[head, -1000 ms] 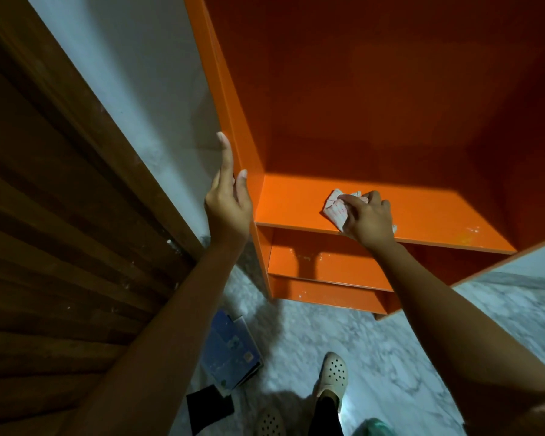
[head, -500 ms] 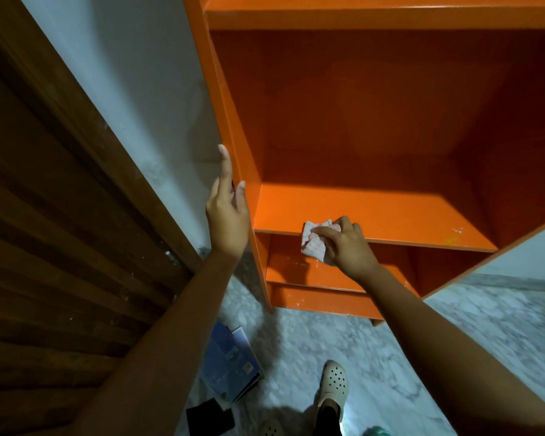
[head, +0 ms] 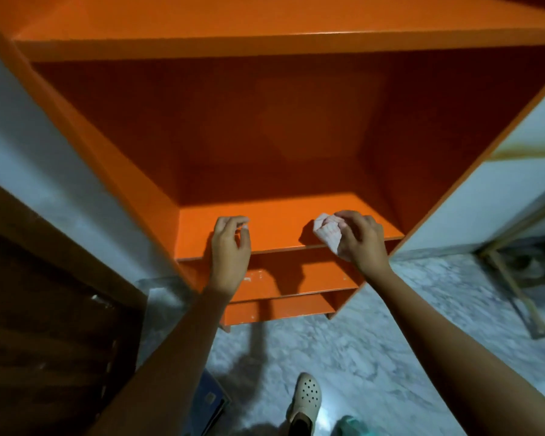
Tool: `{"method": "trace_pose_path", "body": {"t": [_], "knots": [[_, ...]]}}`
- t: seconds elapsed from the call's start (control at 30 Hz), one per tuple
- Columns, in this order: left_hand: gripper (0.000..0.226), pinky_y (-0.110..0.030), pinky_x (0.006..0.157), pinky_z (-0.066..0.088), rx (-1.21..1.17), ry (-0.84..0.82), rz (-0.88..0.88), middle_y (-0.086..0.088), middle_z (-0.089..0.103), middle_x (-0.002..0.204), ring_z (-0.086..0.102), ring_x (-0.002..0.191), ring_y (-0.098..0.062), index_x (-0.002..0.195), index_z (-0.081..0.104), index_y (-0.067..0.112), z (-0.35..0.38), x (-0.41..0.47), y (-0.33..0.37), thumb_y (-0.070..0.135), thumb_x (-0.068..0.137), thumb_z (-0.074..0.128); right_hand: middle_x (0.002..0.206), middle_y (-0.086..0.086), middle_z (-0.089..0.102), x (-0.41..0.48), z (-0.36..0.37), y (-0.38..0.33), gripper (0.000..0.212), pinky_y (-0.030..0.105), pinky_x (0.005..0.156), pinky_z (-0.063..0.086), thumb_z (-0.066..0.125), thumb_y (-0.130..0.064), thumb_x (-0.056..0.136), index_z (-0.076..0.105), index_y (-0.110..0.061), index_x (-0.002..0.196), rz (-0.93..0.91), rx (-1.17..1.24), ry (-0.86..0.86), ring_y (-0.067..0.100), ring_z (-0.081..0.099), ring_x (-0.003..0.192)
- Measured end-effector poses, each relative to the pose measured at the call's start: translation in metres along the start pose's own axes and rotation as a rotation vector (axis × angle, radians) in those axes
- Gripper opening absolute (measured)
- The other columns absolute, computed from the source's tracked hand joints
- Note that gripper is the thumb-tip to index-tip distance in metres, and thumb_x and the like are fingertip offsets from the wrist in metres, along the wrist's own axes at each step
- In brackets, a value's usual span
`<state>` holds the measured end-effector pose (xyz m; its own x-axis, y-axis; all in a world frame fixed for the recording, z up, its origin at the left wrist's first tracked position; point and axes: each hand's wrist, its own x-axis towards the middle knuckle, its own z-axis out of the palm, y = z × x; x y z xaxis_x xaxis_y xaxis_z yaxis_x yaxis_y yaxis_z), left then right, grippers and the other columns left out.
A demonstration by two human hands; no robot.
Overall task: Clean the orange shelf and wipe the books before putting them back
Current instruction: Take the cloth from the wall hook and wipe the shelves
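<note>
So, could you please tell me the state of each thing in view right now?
Orange shelf: visible compartments hold no books.
Cloth: crumpled, at the shelf's front edge.
Right hand: grips the cloth.
Left hand: loosely curled, holding nothing.
Blue book: lying on the floor, partly hidden.

You work in dim, warm light that falls from above: the front board of the orange shelf [head: 280, 228] glows bright while its back panel sinks into deep shadow. The cloth [head: 328, 235] in your right hand [head: 362, 240] throws a soft shadow to its left. The floor [head: 375, 357] is smeared by blur, and the wide lens splays the shelf's sides outward
</note>
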<state>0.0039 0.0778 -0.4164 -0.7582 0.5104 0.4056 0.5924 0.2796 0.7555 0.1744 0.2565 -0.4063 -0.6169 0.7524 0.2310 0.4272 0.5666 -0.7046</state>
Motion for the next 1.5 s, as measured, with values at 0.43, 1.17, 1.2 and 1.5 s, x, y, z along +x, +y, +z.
{"method": "trace_pose_path", "body": {"t": [0.43,1.17,1.2,1.5], "knots": [[0.027,-0.03,0.082,0.041,0.089,-0.178,-0.002,-0.012,0.059,0.091,0.059,0.087,-0.029,0.09,0.068,0.002,0.084,0.034,-0.025,0.017,0.087,0.047,0.098,0.021,0.064,0.073,-0.009,0.066,0.024,0.035,0.075,0.039,0.052,-0.011,0.092,0.062,-0.011,0.114,0.167,-0.102,0.097,0.038,0.056,0.091],[0.02,-0.034,0.081,0.045,0.126,-0.116,0.034,-0.011,0.06,0.094,0.059,0.09,-0.028,0.093,0.067,0.003,0.088,0.036,-0.024,0.008,0.088,0.049,0.133,0.012,0.051,0.056,-0.008,0.06,0.047,0.045,0.095,0.038,0.035,-0.043,0.091,0.057,-0.02,0.125,-0.08,-0.523,-0.075,0.033,0.048,0.119],[0.02,-0.033,0.081,0.045,0.125,-0.118,0.039,-0.011,0.06,0.094,0.058,0.09,-0.027,0.093,0.067,0.002,0.087,0.036,-0.024,0.008,0.088,0.049,0.137,0.013,0.047,0.06,-0.01,0.061,0.05,0.044,0.095,0.037,0.03,-0.047,0.093,0.051,-0.023,0.131,-0.049,-0.519,-0.139,0.034,0.046,0.121],[0.019,-0.03,0.082,0.044,0.091,-0.124,0.06,-0.011,0.061,0.095,0.059,0.09,-0.024,0.092,0.067,0.001,0.084,0.036,-0.025,0.006,0.089,0.049,0.148,0.007,0.034,0.064,-0.012,0.075,0.074,0.043,0.098,0.038,0.021,-0.073,0.08,0.026,-0.036,0.145,0.085,-0.473,-0.246,0.036,0.038,0.128]]}}
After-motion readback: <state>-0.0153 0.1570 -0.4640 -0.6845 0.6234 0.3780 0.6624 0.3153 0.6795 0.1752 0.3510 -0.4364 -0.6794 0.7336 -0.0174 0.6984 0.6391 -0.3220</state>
